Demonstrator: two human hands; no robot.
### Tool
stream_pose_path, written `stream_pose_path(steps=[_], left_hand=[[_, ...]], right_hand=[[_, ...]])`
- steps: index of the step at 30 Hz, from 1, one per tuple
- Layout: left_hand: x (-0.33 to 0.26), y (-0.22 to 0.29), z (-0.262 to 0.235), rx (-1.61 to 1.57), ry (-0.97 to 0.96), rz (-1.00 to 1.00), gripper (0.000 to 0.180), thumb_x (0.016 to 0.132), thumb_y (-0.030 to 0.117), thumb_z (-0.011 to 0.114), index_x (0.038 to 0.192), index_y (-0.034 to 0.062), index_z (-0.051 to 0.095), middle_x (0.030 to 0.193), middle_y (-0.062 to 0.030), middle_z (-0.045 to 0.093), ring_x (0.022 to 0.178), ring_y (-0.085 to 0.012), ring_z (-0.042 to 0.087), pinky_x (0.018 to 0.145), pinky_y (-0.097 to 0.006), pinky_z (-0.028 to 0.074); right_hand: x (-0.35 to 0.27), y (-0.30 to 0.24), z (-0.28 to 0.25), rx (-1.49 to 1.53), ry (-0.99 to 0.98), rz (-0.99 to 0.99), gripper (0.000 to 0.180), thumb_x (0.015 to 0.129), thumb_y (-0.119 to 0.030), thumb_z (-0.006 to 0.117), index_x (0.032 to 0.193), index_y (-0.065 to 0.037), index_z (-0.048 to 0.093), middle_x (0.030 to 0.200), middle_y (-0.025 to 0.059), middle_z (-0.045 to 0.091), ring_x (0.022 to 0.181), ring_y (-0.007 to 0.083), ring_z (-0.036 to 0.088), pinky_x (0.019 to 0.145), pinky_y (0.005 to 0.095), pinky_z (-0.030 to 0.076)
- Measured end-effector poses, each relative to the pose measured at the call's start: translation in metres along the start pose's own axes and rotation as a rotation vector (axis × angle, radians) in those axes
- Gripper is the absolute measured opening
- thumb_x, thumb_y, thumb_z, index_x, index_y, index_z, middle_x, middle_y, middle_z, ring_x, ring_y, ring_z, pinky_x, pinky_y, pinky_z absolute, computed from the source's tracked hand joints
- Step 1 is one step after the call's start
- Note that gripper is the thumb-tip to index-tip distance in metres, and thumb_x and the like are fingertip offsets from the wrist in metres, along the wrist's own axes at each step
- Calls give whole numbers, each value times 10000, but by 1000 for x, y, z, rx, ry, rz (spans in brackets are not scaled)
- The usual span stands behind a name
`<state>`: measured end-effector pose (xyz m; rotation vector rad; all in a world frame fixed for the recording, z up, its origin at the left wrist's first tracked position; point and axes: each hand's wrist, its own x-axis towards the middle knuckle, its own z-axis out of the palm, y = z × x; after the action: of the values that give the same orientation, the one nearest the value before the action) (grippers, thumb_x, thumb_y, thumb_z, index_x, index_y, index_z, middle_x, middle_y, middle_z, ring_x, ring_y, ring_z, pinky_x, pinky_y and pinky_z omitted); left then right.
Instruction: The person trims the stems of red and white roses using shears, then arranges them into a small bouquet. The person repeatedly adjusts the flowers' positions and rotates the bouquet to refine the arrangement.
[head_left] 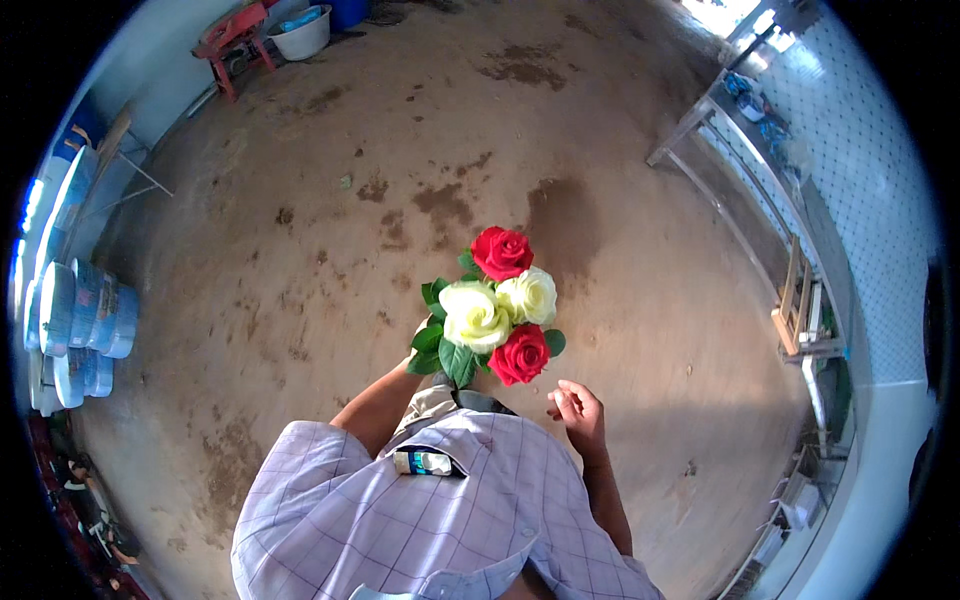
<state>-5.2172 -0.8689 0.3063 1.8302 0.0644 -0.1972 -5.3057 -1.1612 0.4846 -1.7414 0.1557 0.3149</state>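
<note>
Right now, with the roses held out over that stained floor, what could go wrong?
The left hand alone seems to hold the bunch of roses, its grip hidden by leaves; stems might slip. The right hand is empty and apart, giving no support. The dirt floor is stained and dirty, so dropped blooms would likely get soiled.

Workshop-like shed: stained concrete floor point(330, 250), metal rack point(740, 130), red stool point(235, 40), stacked tubs point(85, 330).

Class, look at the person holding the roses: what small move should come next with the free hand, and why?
Probably bring the right hand left to the bunch of roses. It hangs empty, fingers loosely curled, just beside the lower red bloom, while the left hand, hidden under the leaves, alone carries four blooms. A second hand would likely steady them.
</note>
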Motion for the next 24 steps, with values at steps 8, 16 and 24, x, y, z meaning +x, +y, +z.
stream_pose_path(steps=[8,16,24], left_hand=[[140,20,-25,-15,102,-33,473,764,239,661,1196,101,524,1080,-169,586,1014,-355,561,852,-423,467],[295,31,-51,5,367,-136,463,760,229,662,1187,105,532,1083,-165,583,1014,-353,560,854,-421,467],[409,87,-59,-13,530,-248,452,757,219,662,1178,109,540,1086,-161,579,1015,-350,559,856,-419,466]], right_hand=[[177,-105,16,94,-179,-268,254,929,-164,559,1132,-12,548,915,48,648,665,67,571,575,209,461],[373,-82,-35,52,-314,-179,253,927,-166,549,1121,-5,560,871,86,661,586,78,547,550,221,468],[528,-135,-117,-143,-279,-62,255,904,-153,558,1107,1,576,835,77,659,524,82,530,510,243,471]])
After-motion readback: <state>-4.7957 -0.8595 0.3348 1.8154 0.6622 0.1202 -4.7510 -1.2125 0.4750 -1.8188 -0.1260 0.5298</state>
